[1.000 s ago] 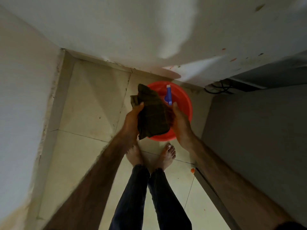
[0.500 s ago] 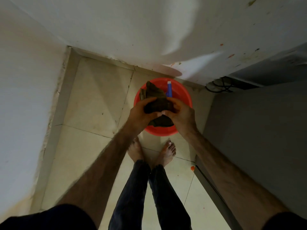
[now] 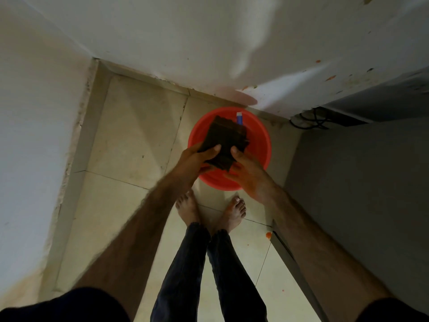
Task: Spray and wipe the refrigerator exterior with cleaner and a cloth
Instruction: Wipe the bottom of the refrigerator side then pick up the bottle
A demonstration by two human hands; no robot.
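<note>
Tiled floor point(image 3: 130, 140) under my red basin point(image 3: 260, 145), both my left hand point(image 3: 197, 159) and right hand point(image 3: 246, 168) gripping the folded dark cloth point(image 3: 225, 140).

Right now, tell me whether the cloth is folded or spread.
Folded: the dark cloth forms a compact layered rectangle, held by the left hand and right hand.

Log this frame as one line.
phase: cloth prep | left hand: holds cloth | right hand: holds cloth | cloth: folded, above basin | bottle: in basin, untouched | fridge wipe: not begun
</note>
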